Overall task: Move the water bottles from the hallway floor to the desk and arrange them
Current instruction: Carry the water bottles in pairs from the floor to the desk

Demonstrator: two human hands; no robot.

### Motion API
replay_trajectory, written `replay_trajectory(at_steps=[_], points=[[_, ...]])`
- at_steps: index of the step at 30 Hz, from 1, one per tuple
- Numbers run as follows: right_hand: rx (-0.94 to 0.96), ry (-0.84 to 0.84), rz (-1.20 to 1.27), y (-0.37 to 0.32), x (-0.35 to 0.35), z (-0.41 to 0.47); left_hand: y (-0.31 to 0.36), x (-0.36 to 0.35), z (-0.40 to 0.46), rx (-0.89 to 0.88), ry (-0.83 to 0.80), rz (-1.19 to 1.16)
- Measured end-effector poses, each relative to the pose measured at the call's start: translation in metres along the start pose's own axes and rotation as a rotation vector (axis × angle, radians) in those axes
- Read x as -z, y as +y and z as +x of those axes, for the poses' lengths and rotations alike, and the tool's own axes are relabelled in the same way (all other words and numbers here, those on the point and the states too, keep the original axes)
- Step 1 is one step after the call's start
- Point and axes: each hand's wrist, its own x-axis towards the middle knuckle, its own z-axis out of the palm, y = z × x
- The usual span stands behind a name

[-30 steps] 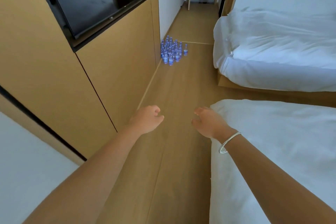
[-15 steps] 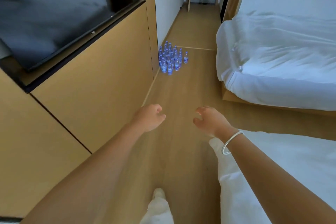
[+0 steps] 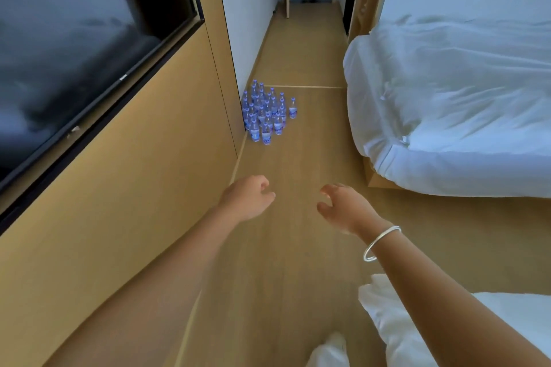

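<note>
Step in hand looks like the approach: nothing picked up yet. Water bottles [image 3: 265, 112] stand upright in a tight cluster on the floor [image 3: 298, 247] at 12 o'clock, well ahead, against the corner of the wood wall panel [image 3: 143, 182]; one bottle stands just apart on the cluster's 3 o'clock side. Left hand [image 3: 246, 198] and right hand [image 3: 343, 207] are both out front, fingers loosely curled, holding nothing. Beds [image 3: 462, 104] at 2 o'clock. Desk not in view. Next move calls for closing the gap, crouching, gripping the nearest bottles.
</note>
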Motion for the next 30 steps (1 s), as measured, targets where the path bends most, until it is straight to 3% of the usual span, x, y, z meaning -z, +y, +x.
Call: replay_trajectory(at_steps=[16, 23, 30], points=[[0.067, -0.045, -0.048, 0.108, 0.104, 0.334, 0.081, 0.033, 0.322, 0.115, 0.050, -0.092], [0.101, -0.089, -0.048, 0.122, 0.122, 0.443, 0.075, 0.044, 0.428, 0.159, 0.081, -0.118], [0.093, -0.120, -0.036, 0.122, 0.127, 0.577, 0.055, 0.067, 0.556, 0.184, 0.010, -0.150]])
